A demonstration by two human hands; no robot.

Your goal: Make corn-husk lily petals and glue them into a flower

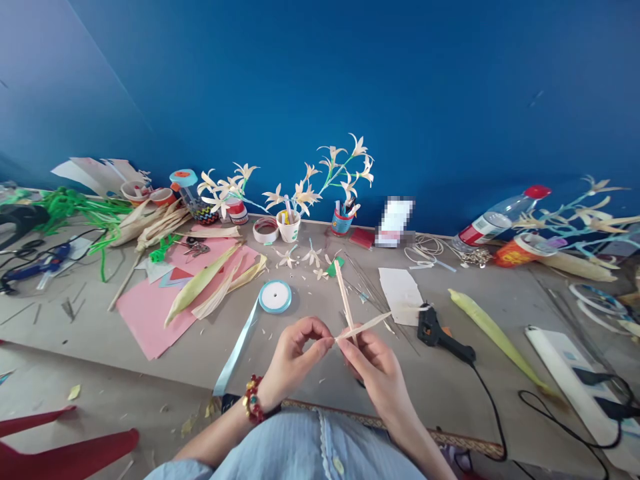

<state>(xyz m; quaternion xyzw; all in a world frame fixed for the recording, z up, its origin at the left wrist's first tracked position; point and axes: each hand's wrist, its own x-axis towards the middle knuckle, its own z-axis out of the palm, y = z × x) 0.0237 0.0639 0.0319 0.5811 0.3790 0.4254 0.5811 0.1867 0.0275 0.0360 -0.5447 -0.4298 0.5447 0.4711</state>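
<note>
Both my hands meet low in the middle, above the grey table. My left hand (305, 357) pinches the near end of a pale husk strip (373, 323), thumb against forefinger. The fingers of my right hand (377, 367) close on the same strip beside that end. A second, straighter pale strip (343, 287) rises from behind my right fingers, crossing the first and pointing away from me. Where the strips meet is partly hidden by my fingertips. A roll of light blue ribbon (275, 297) lies to the left, its tail running toward my left wrist.
A black glue gun (443, 333) and white card (401, 297) lie right of my hands, with a green husk (493, 333) and power strip (575, 387) further right. Pink paper (145, 320) lies left. Husk flowers stand in a white cup (289, 228); a bottle (495, 223) leans behind.
</note>
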